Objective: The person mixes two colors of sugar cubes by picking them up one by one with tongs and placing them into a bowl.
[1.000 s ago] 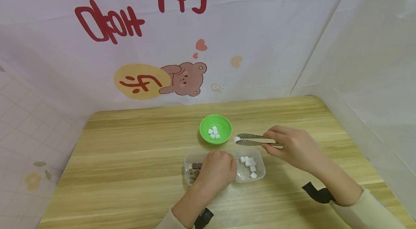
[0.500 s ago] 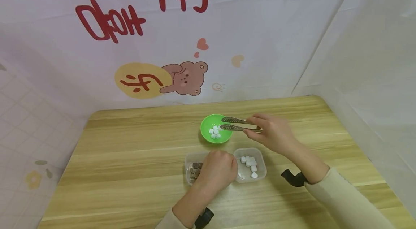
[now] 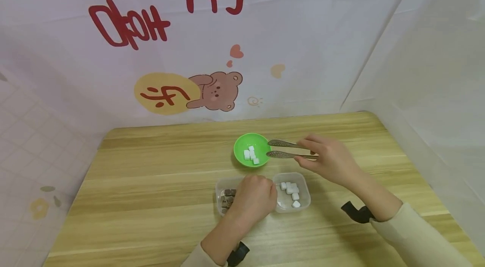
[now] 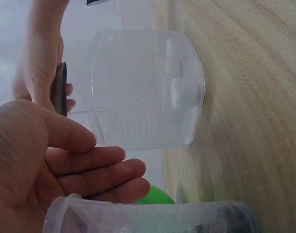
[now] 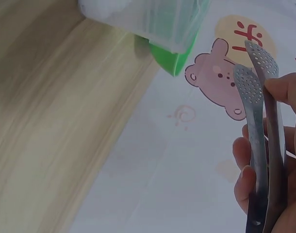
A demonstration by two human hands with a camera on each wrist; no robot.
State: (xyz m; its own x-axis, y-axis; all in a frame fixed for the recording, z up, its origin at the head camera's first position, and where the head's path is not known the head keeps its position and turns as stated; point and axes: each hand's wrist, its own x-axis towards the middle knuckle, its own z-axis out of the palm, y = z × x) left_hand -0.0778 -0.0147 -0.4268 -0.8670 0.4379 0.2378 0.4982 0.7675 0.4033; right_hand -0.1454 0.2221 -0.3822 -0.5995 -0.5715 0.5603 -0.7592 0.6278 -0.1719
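My right hand point(image 3: 327, 159) grips metal tongs point(image 3: 282, 155), thumb on one arm and fingers on the other. Their perforated tips point(image 5: 248, 85) stand apart with nothing between them, right at the right rim of the green bowl point(image 3: 265, 153). Several white cubes point(image 3: 251, 155) lie in that bowl. My left hand point(image 3: 254, 199) is between two clear plastic boxes, its fingers point(image 4: 109, 177) loosely bent and holding nothing. White cubes point(image 3: 292, 190) lie in the right box point(image 3: 306, 199). Dark brown cubes point(image 3: 228, 199) lie in the left box point(image 3: 218, 193), partly hidden by my left hand.
The wood-grain table point(image 3: 151, 182) runs back to a white printed cloth point(image 3: 303, 39) with red lettering and a bear point(image 3: 217, 92). More pale cloth point(image 3: 447, 90) hangs along the right side. A black strap piece point(image 3: 238, 254) shows under the left wrist.
The tongs carried a white cube leftward to the bowl, let it go there, and have drawn back slightly right. The cubes in the bowl have shifted. My left hand stays put.
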